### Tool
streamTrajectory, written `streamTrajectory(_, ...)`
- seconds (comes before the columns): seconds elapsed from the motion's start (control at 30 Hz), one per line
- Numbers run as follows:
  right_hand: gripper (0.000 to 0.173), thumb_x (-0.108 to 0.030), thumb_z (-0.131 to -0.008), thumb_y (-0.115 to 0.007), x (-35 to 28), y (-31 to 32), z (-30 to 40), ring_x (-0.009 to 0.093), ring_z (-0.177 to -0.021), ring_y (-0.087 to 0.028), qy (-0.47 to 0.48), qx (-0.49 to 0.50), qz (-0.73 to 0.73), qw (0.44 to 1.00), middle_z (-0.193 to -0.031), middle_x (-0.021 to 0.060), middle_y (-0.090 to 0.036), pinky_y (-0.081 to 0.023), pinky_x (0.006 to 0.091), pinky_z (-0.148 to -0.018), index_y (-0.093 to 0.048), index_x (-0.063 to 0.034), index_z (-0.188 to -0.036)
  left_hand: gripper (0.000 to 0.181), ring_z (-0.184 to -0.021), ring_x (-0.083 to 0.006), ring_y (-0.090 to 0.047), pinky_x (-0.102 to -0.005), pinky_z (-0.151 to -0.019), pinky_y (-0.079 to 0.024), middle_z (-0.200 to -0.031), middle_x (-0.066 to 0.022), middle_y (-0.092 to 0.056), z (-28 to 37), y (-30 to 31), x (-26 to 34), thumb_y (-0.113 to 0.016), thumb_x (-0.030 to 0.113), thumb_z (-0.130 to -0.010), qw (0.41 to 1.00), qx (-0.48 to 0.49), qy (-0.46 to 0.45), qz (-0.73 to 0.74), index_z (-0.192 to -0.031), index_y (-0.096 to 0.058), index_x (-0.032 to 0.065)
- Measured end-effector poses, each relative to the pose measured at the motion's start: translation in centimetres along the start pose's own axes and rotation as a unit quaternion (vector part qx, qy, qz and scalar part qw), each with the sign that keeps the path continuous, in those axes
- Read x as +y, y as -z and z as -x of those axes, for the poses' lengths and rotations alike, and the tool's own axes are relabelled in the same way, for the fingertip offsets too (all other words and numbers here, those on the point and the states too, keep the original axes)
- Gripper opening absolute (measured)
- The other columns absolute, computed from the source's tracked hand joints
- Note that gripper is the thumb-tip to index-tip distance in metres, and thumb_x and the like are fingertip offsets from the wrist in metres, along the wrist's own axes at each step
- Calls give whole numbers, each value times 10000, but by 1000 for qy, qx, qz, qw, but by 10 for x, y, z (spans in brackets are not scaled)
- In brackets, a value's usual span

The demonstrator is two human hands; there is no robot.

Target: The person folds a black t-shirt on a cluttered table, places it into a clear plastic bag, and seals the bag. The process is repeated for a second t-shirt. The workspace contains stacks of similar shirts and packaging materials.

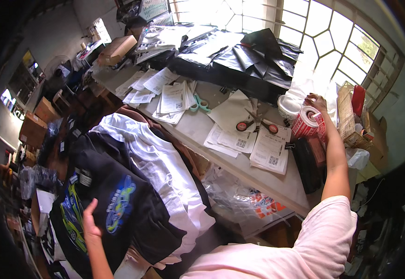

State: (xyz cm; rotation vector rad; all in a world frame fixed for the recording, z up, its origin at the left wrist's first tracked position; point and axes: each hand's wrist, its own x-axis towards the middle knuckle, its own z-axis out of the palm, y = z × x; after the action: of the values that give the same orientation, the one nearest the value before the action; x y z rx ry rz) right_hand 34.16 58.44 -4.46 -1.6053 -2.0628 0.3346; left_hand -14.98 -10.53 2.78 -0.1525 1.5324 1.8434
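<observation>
My left hand point(91, 221) is over a black T-shirt point(94, 188) with colourful car prints, its thumb and fingers apart. Whether the fingers touch the cloth is hard to see. The shirt lies on a pile of clothes beside a white T-shirt point(160, 164). My right hand point(316, 103) reaches across the table to its far right corner. Its bent fingers are at some white plastic point(310, 85), just behind a roll of red and white fragile tape point(307, 122). A white woven container point(288, 107) stands to the left of that hand. What its fingertips hold, if anything, is hidden.
Scissors point(257, 120) lie on printed paper slips point(270, 150) on the table point(192, 139). Light-blue scissors point(199, 104) rest by more slips point(172, 99). Black plastic mailers point(254, 59) line the window side. A woven basket point(347, 115) stands right; cardboard boxes point(33, 129) are left.
</observation>
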Motion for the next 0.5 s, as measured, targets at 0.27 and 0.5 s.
streamTrajectory(0.27, 168, -214, -790, -646, -15, 24, -18, 152, -789, -649, 18, 49, -79, 996, -830, 89, -688, -485, 280, -755, -700, -68, -855, 310, -885, -253, -628, -363, -812, -502, -1024, -112, -639, 21, 6, -32, -600, 223, -829, 1000, -13, -13, 11, -1052, -594, 7)
streamTrajectory(0.5, 212, -201, -881, -528, -41, 80, -40, 139, -789, -621, 9, 188, -116, 975, -825, 68, -670, -470, 276, -767, -640, -21, -885, 358, -916, -231, -607, -363, -830, -485, -1041, -113, -601, 26, 25, -58, -675, 141, -780, 994, 55, -90, -36, -1090, -544, 15)
